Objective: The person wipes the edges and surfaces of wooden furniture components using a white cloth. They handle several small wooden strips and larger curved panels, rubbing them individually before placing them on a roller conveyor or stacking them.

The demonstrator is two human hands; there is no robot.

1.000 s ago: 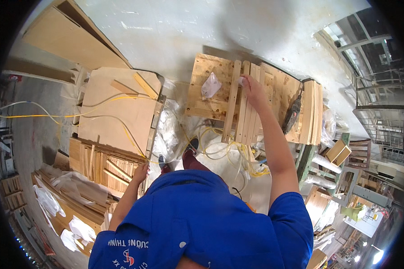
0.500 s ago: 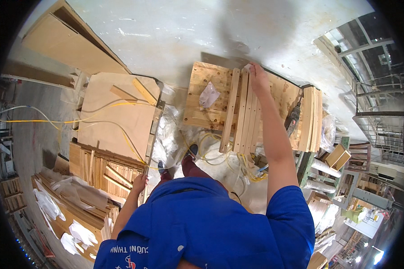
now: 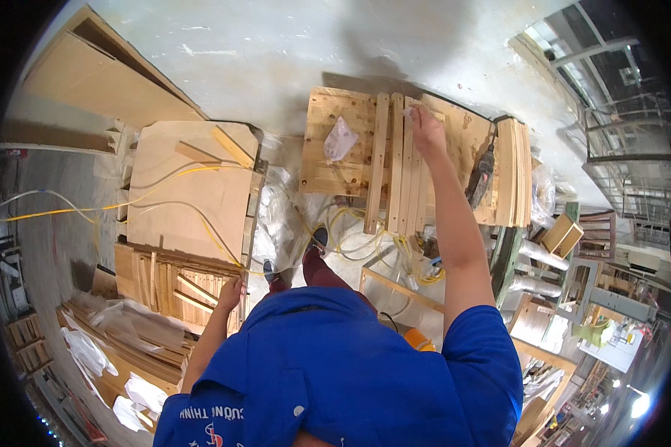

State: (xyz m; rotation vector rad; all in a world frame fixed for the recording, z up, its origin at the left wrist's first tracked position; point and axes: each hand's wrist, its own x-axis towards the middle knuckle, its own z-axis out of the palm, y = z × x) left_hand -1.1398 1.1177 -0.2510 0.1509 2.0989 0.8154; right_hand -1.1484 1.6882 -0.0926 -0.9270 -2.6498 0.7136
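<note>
My right hand [image 3: 428,132] is stretched over a plywood-topped bench, at the far end of several pale wooden slats [image 3: 404,167] lying side by side with small holes in them. Its fingers are pinched around something small and whitish that I cannot make out. Farther left on the plywood board [image 3: 317,167] rests a crumpled clear plastic bag [image 3: 341,139]. A dark power drill [image 3: 482,177] lies right of my forearm. My left hand [image 3: 232,293] hangs low by the stacked wood strips [image 3: 194,294], its fingers curled; whatever they hold is hidden.
More long slats [image 3: 513,171] are piled at the bench's right end. Yellow hoses [image 3: 343,223] coil on the floor below the bench. At the left, a large flat panel [image 3: 190,190] carries two short wood pieces and a hose. Plastic wrap [image 3: 273,212] lies between.
The view has shifted slightly, so the bench sits a little higher. My right hand has drawn back slightly from the slats' far ends. An orange object and a wooden frame now show beside my body.
</note>
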